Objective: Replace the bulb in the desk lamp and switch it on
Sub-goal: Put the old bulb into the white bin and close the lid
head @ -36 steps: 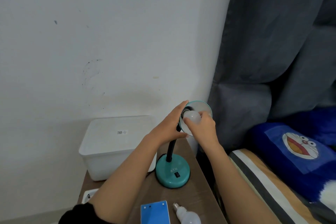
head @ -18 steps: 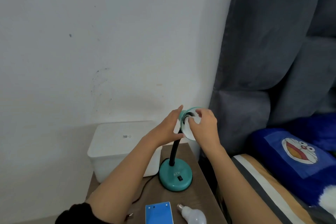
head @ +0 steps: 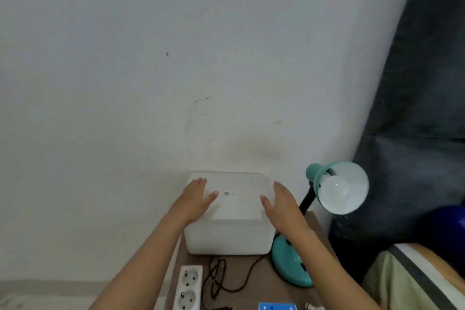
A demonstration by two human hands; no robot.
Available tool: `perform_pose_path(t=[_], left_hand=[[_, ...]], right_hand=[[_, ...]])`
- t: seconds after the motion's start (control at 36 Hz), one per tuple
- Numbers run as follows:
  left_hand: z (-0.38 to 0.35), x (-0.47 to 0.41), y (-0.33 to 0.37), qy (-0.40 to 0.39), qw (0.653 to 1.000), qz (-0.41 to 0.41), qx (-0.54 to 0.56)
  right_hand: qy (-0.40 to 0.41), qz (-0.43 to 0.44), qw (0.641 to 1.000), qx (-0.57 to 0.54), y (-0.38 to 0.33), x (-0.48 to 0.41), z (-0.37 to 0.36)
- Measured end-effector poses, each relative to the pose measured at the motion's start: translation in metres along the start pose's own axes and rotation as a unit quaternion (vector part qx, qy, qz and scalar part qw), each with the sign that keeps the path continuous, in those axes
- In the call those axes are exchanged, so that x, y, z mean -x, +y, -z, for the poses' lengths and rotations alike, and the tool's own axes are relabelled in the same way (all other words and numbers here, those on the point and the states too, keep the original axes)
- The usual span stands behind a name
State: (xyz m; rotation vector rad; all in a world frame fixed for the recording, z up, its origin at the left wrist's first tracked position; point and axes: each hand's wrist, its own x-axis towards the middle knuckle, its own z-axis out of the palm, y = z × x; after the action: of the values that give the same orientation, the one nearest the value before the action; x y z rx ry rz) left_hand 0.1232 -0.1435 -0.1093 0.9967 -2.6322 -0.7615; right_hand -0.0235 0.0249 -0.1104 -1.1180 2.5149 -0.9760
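With a bulb (head: 336, 190) seated in the lamp (head: 327, 184) on the counter (head: 254, 282) and unlit, both hands, left (head: 195, 200) and right (head: 281, 202), rest flat, fingers spread and empty, on the white box (head: 229, 234), so switching on likely remains, calling for the base switch.

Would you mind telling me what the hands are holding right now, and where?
Nothing is gripped: the left hand and right hand lie open and flat on the white box's lid, one near each side.
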Motion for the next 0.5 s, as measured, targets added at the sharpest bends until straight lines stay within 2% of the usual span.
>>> perform_pose_path(t=[0.08,0.25,0.33,0.5], left_hand=[[-0.008,-0.001,-0.032,0.023,0.997,0.040,0.055],[-0.020,-0.002,-0.045,0.059,0.978,0.051,0.192],[-0.023,-0.006,-0.044,0.088,0.965,0.068,0.239],[-0.021,-0.012,-0.042,0.079,0.943,0.106,0.305]], right_hand=[[-0.019,-0.040,0.999,-0.008,0.011,-0.009,-0.019],[0.021,-0.103,0.988,-0.117,0.021,-0.028,-0.039],[0.055,-0.102,0.984,-0.139,0.023,-0.036,-0.042],[0.078,-0.106,0.979,-0.155,0.020,-0.037,-0.041]])
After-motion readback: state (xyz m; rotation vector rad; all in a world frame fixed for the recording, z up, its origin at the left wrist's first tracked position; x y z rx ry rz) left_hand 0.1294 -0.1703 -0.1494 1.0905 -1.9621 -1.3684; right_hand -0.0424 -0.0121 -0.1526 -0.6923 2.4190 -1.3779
